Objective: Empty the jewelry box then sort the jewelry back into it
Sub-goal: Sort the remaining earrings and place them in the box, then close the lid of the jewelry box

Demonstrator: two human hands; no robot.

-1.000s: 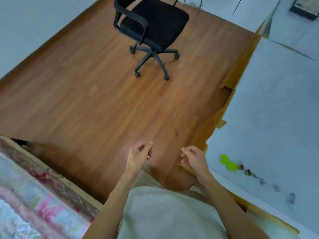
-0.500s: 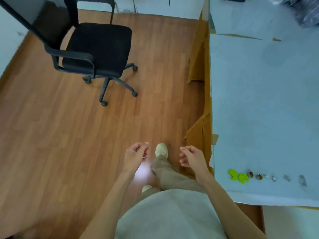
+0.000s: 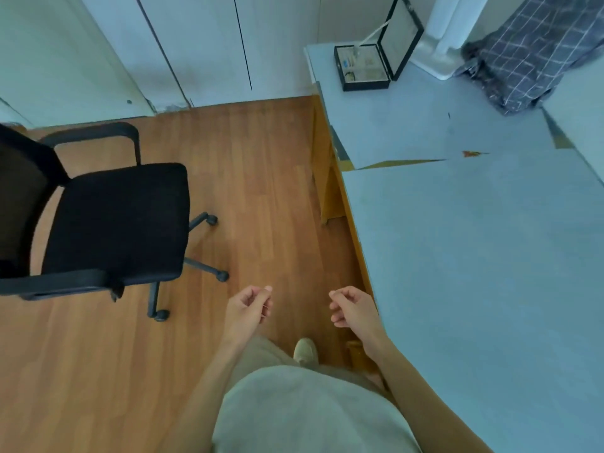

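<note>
A black jewelry box (image 3: pixel 349 84) stands at the far left corner of the pale blue table (image 3: pixel 474 243), its glass lid (image 3: pixel 401 37) raised upright. Small pieces lie in its compartments, too small to name. My left hand (image 3: pixel 248 310) hangs over the wooden floor with the fingers curled and the thumb tip against the forefinger. Whether something small sits in that pinch I cannot tell. My right hand (image 3: pixel 353 310) hovers by the table's near left edge, fingers loosely curled, holding nothing. Both hands are far from the box.
A black office chair (image 3: pixel 114 220) stands on the floor to the left. A plaid cloth (image 3: pixel 536 50) and a white stand (image 3: pixel 439 57) sit at the table's far right. White cupboard doors (image 3: pixel 202 44) close off the back. My shoe (image 3: pixel 305 351) shows below.
The view has swung up and along the table. The jewelry box has come into sight, and the row of small pieces at the table's near edge has left it. Both hands keep their pose.
</note>
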